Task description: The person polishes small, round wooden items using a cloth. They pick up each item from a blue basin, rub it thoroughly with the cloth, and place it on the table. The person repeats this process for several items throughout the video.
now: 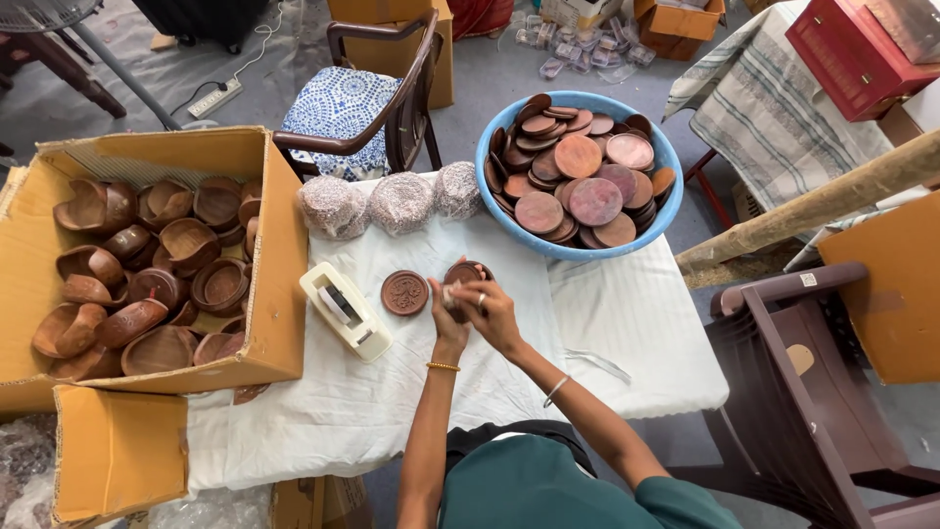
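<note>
while the counter (pixel 607 343) lay under its white cloth, the biggest thing beside it was the open cardboard box (pixel 274 245) at the left, heaped with carved wooden bowls (pixel 157 284). next in size came the blue basin (pixel 578 250) at the far right corner, piled with round wooden lids (pixel 578 171). along the far edge sat three bubble-wrapped bundles (pixel 401 203) in a row, just beside the basin. nearer, a cream tape dispenser (pixel 345 311) lay at an angle by the box, and a single carved lid (pixel 404 292) rested flat on the cloth just beside the hands.

the smallest thing in play was the small wooden piece (pixel 466 273) — round and dark, lifted just off the cloth at mid-counter. the left hand (pixel 448 312) was closed on its near side, and the right hand (pixel 487 306) curled around it from the right, fingers pinched at its edge. what exactly the fingertips did there was too small to tell.

judging by the wrapped bundles and the dispenser, the step in hand looked like fitting or taping one piece before wrapping — the next move would likely call for one hand to keep the piece steady while the other reached left for tape or for the loose lid.
</note>
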